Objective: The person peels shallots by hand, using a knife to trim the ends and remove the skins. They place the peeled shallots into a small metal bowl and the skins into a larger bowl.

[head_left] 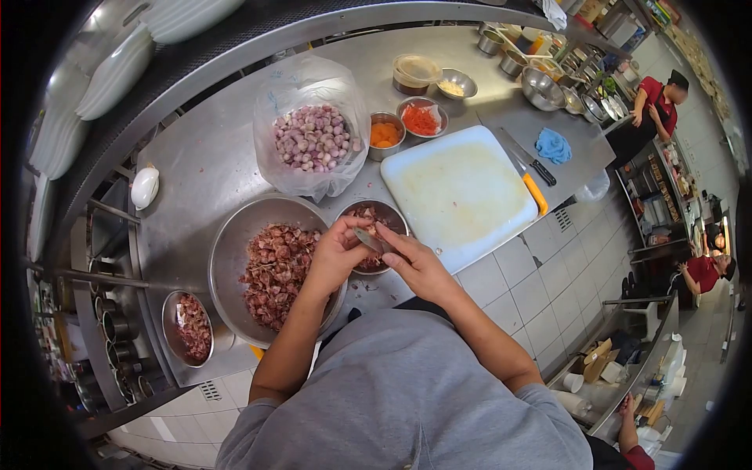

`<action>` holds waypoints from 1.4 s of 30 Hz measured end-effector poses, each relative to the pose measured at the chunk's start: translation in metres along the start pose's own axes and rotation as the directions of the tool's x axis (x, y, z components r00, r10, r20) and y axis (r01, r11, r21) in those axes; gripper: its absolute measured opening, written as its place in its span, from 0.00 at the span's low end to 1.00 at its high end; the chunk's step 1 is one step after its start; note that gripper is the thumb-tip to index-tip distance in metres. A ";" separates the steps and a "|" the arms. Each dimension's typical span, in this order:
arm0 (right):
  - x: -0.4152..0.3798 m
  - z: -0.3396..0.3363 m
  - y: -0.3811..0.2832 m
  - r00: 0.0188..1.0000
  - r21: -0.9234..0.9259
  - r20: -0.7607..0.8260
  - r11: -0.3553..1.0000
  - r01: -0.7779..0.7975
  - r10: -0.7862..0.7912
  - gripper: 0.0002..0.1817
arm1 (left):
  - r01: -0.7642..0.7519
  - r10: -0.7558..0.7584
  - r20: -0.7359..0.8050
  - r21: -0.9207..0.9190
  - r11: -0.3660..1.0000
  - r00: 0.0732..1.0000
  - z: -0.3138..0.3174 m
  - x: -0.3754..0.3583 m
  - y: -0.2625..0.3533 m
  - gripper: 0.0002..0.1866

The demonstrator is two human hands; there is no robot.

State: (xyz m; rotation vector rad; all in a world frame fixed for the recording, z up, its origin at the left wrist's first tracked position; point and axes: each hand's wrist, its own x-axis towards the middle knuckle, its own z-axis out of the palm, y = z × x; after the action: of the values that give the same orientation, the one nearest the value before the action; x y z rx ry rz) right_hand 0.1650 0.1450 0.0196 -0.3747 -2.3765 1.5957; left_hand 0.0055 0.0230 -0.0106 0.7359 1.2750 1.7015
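My left hand (pixel 338 252) is closed around a small shallot (pixel 372 230), mostly hidden by the fingers. Close against it, my right hand (pixel 423 266) grips a small knife; its grey blade (pixel 366 238) shows between the two hands, while the handle is hidden. Both hands are above a small steel bowl (pixel 403 217) of reddish-brown pieces. To its left stands a large steel bowl (pixel 223 235) with a heap of reddish shallots in their skins (pixel 276 274). Behind these, a clear plastic bag (pixel 272 86) holds many peeled purple-white shallots (pixel 312 139).
A white cutting board (pixel 462 192) lies to the right, beside a black-handled knife (pixel 542 172), a yellow-handled knife (pixel 536 194) and a blue cloth (pixel 554 146). Bowls of orange (pixel 384 135) and red (pixel 421 119) cut food stand behind. An oval bowl (pixel 188 329) is front left. Co-workers stand at right.
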 end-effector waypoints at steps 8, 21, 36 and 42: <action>-0.002 -0.006 -0.003 0.999 0.062 0.043 0.998 -0.005 0.003 0.29 | 0.080 -0.077 0.025 -0.134 0.988 0.997 -0.001 -0.005 0.006 0.17; 0.002 0.007 0.008 0.994 0.418 -0.015 0.903 -0.095 0.111 0.19 | 0.093 -0.092 0.018 -0.063 0.994 0.996 0.018 -0.010 0.003 0.15; 0.005 0.009 0.007 0.949 0.697 0.048 0.670 -0.255 0.311 0.13 | 0.095 -0.097 0.058 0.031 0.995 0.994 0.020 -0.009 0.008 0.21; 0.002 0.008 0.007 0.953 0.654 0.101 0.703 -0.280 0.285 0.19 | 0.117 -0.124 -0.079 -0.091 0.989 0.989 0.017 -0.004 0.004 0.12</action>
State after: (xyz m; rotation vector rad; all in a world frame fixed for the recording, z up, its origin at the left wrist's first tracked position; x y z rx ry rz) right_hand 0.1607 0.1411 0.0101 -0.6003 -1.6115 2.4304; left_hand 0.0202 0.0262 -0.0015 0.5304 1.2694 1.6926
